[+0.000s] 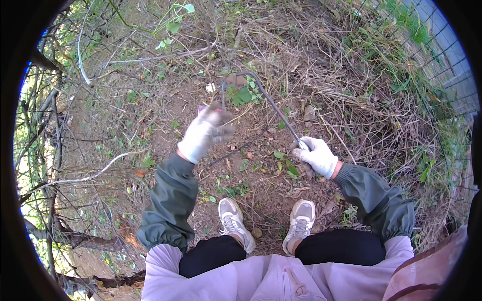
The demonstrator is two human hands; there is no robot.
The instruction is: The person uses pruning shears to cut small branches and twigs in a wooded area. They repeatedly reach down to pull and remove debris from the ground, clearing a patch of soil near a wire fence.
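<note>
My right hand (316, 155), in a white work glove with soiled fingertips, grips the handle end of a small hand tool with a long bent metal shaft (273, 103). The shaft runs up and left to a flat, soil-coloured blade (232, 79) near the ground beside green leaves (244, 95). My left hand (205, 131), gloved the same way, is blurred over bare soil below the blade. A small pink or purple thing shows at its fingers, too blurred to name; whether the hand holds it, I cannot tell. A white lump (210, 87) lies left of the blade.
Dry cut grass (327, 75) covers the ground at the right, with a wire mesh fence (448, 49) beyond. Bare branches (52, 113) crowd the left side. A pale stick (94, 176) lies at the left. My shoes (230, 218) stand on the soil below.
</note>
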